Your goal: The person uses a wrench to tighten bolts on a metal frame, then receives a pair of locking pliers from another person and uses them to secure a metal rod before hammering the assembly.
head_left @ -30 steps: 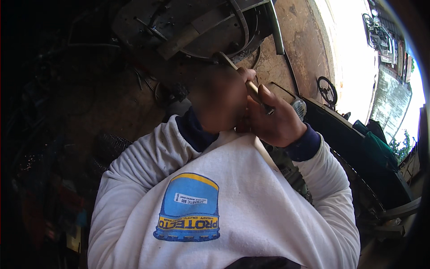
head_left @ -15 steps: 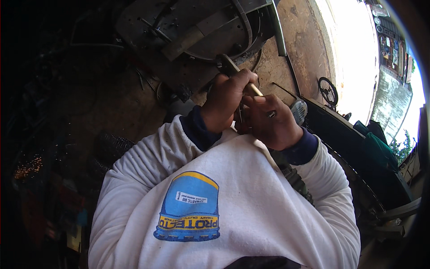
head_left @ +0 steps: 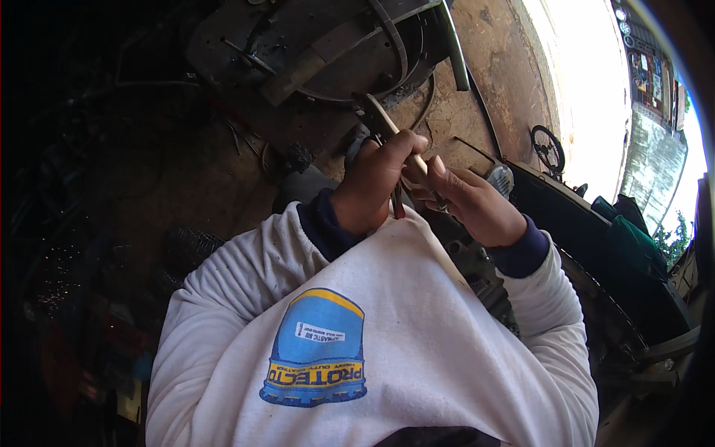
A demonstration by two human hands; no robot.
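Observation:
My left hand [head_left: 372, 179] is closed around a flat, pale-edged metal bar [head_left: 382, 119], its thumb lying along the top. The bar's dark far end points away toward the worktable. Below the same hand sticks out a thin piece with a reddish end [head_left: 398, 210], close to my shirt; its kind is hard to make out. My right hand [head_left: 480, 205] is at the bar's near end, thumb on top and fingers curled beneath, partly hidden.
A dark metal worktable [head_left: 238, 71] with a curved metal strip [head_left: 395, 37] stands ahead. A small wheel [head_left: 548, 150] rests on the floor at right, near a long dark box-like object [head_left: 573, 223] and green cloth [head_left: 633, 242]. Faint sparks [head_left: 56, 279] show at far left.
My right hand has shifted slightly right, its thumb lifting more upright and its fingers loosening. More of the bar and the reddish end now shows. The sparks at left have thinned.

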